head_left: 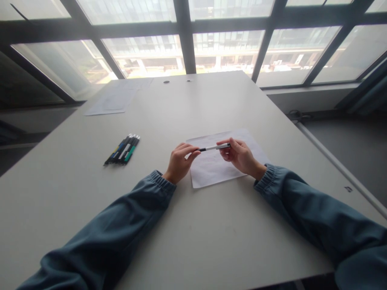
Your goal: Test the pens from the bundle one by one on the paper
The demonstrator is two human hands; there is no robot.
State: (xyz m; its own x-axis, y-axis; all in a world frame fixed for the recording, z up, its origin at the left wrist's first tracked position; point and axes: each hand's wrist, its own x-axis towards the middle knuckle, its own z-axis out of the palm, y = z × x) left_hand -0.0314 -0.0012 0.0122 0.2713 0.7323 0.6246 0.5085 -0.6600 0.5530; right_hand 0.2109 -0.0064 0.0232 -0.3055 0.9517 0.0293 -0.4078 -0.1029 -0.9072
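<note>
White table [211, 225], paper sheet [208, 171] near right. My left hand [179, 161], right hand [242, 157] pinched nearly closed. Pen row [122, 150] left, likely grouped for reach. White-and-black pen [211, 148] above sheet, gripped by both at opposite ends, seemingly for steadiness.

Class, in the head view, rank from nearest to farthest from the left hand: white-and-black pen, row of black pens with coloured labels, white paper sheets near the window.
1. Held pen: pinched by the left hand
2. Row of pens: left of the hand
3. Paper sheets: far back left
</note>
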